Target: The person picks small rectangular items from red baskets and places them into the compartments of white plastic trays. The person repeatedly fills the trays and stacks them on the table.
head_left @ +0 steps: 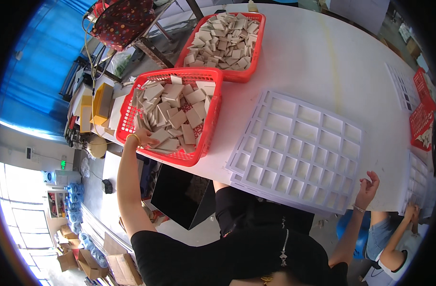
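Note:
My left hand [143, 137] reaches over the near left corner of a red plastic basket [217, 109]. Its fingers are bent together around a flat off-white tile [160, 137] among the loose pieces; the fingertips are partly hidden. Many similar rectangular tiles of differing sizes lie jumbled in this basket. My right hand [368, 188] hovers by the right edge of a white divided tray [294, 157], fingers loosely curled and apart, with nothing visible in them. The tray has rows of rectangular compartments, larger at the far side, and sits on a stack of similar trays.
A second red basket [257, 47] full of smaller tiles stands behind the first. All rest on a white table [294, 57] with a curved edge. At the right, a co-worker's hands [410, 211] are at another tray [417, 178], near more red baskets [421, 125]. A black bin [180, 195] sits below.

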The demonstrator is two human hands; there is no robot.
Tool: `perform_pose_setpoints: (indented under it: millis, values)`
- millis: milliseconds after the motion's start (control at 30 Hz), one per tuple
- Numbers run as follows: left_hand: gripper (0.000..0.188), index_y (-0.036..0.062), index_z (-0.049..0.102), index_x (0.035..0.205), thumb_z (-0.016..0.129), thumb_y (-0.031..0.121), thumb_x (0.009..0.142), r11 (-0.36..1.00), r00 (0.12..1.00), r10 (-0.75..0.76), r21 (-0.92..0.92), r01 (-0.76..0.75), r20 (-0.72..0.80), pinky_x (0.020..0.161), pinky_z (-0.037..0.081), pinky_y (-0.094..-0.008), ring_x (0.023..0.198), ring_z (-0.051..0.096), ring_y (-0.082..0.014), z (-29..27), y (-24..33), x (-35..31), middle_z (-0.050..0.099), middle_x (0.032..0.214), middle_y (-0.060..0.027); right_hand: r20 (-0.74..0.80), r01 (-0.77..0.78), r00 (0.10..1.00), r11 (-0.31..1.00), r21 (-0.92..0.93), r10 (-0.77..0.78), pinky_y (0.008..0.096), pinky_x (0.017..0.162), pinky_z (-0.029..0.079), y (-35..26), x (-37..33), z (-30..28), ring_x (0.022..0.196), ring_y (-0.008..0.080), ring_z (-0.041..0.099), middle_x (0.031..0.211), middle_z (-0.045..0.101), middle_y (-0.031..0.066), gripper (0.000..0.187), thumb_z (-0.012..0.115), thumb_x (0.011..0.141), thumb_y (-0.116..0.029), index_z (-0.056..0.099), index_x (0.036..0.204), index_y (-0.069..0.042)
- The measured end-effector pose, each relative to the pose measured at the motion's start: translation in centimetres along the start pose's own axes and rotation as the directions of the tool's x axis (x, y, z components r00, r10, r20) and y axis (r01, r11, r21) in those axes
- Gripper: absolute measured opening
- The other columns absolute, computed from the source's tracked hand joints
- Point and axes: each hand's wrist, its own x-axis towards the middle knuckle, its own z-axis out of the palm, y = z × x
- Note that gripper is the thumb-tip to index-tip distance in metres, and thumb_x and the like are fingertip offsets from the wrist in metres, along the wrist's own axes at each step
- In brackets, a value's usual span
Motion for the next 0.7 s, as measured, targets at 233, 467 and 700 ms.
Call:
perform_pose_setpoints:
  millis: [233,467,700]
  values:
    - [0.041,0.0004,0.067,0.093,0.081,0.03,0.068,0.999,0.999,0.015,0.029,-0.016,0.032,0.055,0.048,-0.0295,0.06,0.061,-0.0155,2.3,6.1,-1.8,0.063,0.069,-0.0061,0.049,0.003,0.999,1.0,0.024,-0.005,0.0241,0.078,0.049,-0.6,-0.5,3.0,0.081,0.0102,0.054,0.114,0.052,0.0105,0.037,0.048,0.082,0.009,0.046,0.118,0.0]
    - [0.04,0.0007,0.065,0.092,0.079,0.028,0.066,0.888,0.861,0.318,0.442,-0.124,-0.396,0.07,0.05,-0.0342,0.076,0.064,-0.0234,1.8,7.1,-2.1,0.067,0.083,-0.0129,0.029,-0.006,1.0,1.0,0.021,0.006,0.023,0.076,0.049,-0.6,-1.4,2.5,0.081,0.0094,0.054,0.111,0.054,0.0083,0.035,0.049,0.081,0.009,0.049,0.115,0.0]
    - [0.039,0.0046,0.061,0.099,0.077,0.024,0.07,0.734,0.474,0.541,0.114,-0.67,-0.694,0.069,0.051,-0.0402,0.08,0.065,-0.0333,3.9,19.0,-10.0,0.067,0.09,-0.0131,0.277,0.13,0.953,0.991,-0.015,-0.121,0.0222,0.07,0.045,-5.4,-2.3,9.4,0.08,0.0079,0.053,0.106,0.056,0.0022,0.033,0.056,0.08,0.003,0.054,0.111,-0.007]
